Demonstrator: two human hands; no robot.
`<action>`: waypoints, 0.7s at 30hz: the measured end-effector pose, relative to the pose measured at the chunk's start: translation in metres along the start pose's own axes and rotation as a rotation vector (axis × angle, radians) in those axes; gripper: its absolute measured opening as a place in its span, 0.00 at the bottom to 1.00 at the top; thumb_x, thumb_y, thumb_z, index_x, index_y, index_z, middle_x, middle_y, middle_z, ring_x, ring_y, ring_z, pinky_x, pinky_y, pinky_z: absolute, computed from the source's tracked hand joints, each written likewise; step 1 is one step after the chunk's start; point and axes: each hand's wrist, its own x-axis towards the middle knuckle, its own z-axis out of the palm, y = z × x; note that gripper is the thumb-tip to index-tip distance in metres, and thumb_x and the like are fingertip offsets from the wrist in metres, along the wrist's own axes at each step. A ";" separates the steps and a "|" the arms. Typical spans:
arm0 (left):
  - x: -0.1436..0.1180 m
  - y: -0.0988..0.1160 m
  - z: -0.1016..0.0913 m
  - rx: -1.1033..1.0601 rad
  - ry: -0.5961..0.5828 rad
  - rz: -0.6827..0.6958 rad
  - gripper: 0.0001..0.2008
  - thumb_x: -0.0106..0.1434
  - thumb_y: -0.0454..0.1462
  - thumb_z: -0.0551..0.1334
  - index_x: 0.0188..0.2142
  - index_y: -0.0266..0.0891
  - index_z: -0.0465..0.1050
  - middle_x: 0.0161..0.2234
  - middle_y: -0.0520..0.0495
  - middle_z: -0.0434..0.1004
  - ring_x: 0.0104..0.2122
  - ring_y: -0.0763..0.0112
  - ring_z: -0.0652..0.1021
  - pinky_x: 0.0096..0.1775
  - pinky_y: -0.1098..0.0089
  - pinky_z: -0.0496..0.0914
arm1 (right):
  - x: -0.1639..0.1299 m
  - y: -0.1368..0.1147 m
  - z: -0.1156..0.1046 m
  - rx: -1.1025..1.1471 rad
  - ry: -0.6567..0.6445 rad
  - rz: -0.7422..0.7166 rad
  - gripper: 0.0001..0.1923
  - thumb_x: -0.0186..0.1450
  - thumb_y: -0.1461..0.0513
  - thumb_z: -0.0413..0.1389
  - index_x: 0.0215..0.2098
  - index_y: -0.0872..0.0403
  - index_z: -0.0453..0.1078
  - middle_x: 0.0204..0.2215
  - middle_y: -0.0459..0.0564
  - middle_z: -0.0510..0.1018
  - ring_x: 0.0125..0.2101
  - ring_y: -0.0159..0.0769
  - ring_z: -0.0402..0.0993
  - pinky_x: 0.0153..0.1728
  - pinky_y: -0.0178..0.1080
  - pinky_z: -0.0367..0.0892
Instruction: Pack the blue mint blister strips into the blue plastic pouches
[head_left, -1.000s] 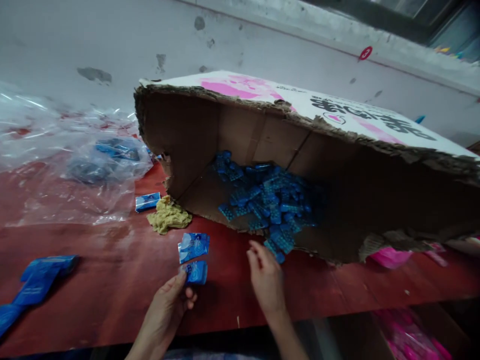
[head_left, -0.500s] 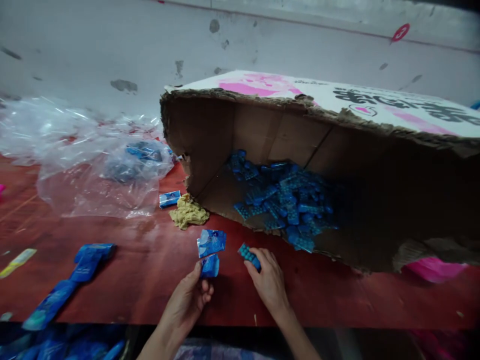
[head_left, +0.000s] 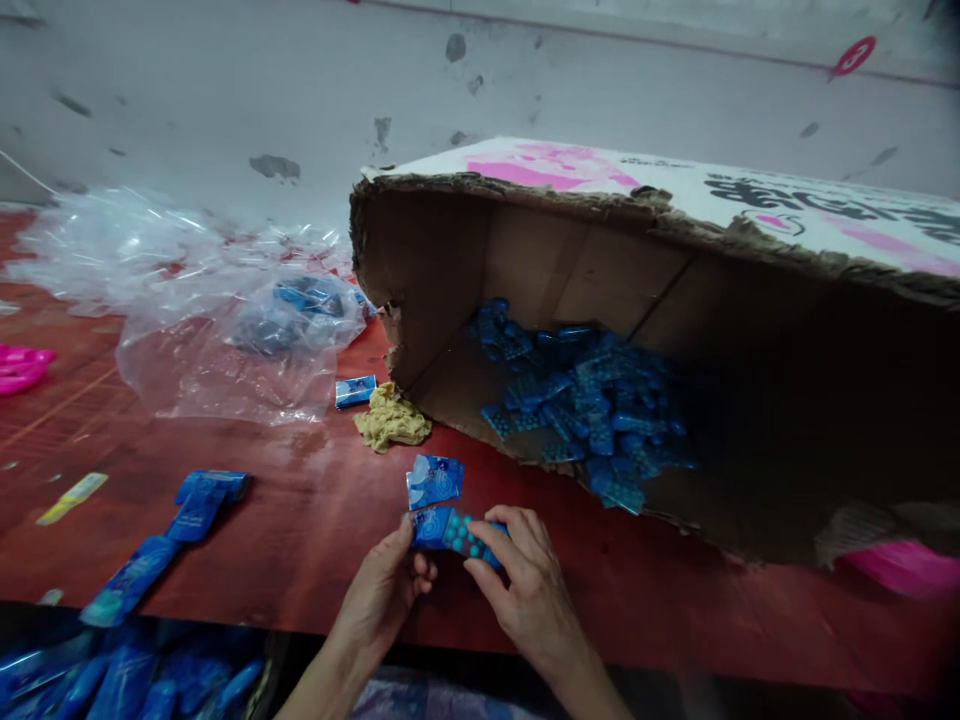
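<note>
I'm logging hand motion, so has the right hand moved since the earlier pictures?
Yes: judged against the cardboard box, the right hand has moved left and nearer the person, away from the box's torn lower edge.

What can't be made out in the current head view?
Head view: part of the bead packet, behind the right hand.
Head view: the carton's right end, cut off by the frame edge.
Head view: what the blue items are, blurred by the clear plastic bag.

2 hands (head_left: 529,575), 1 held bead pk (head_left: 459,534), 1 ctn (head_left: 652,172), 1 yel lump (head_left: 391,418).
</note>
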 end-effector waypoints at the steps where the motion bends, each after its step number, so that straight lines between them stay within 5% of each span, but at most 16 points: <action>1: 0.000 0.000 0.000 0.010 -0.006 0.010 0.15 0.44 0.44 0.67 0.23 0.36 0.68 0.11 0.55 0.67 0.15 0.76 0.69 0.17 0.77 0.62 | 0.000 0.000 -0.001 -0.008 -0.002 -0.003 0.15 0.59 0.66 0.54 0.45 0.49 0.66 0.38 0.52 0.70 0.39 0.42 0.65 0.39 0.44 0.65; 13: 0.000 0.002 -0.003 0.086 -0.075 0.108 0.14 0.48 0.44 0.65 0.20 0.35 0.69 0.13 0.52 0.70 0.17 0.75 0.71 0.21 0.75 0.65 | 0.001 -0.007 -0.008 0.291 -0.158 0.191 0.13 0.58 0.66 0.55 0.42 0.48 0.66 0.36 0.46 0.69 0.36 0.35 0.69 0.39 0.34 0.65; 21: 0.002 0.003 0.004 0.064 -0.049 0.111 0.12 0.47 0.42 0.66 0.24 0.35 0.70 0.18 0.51 0.74 0.18 0.75 0.72 0.22 0.74 0.67 | 0.001 -0.006 0.008 0.314 -0.056 0.102 0.13 0.57 0.67 0.56 0.41 0.49 0.67 0.37 0.48 0.69 0.38 0.35 0.70 0.39 0.33 0.66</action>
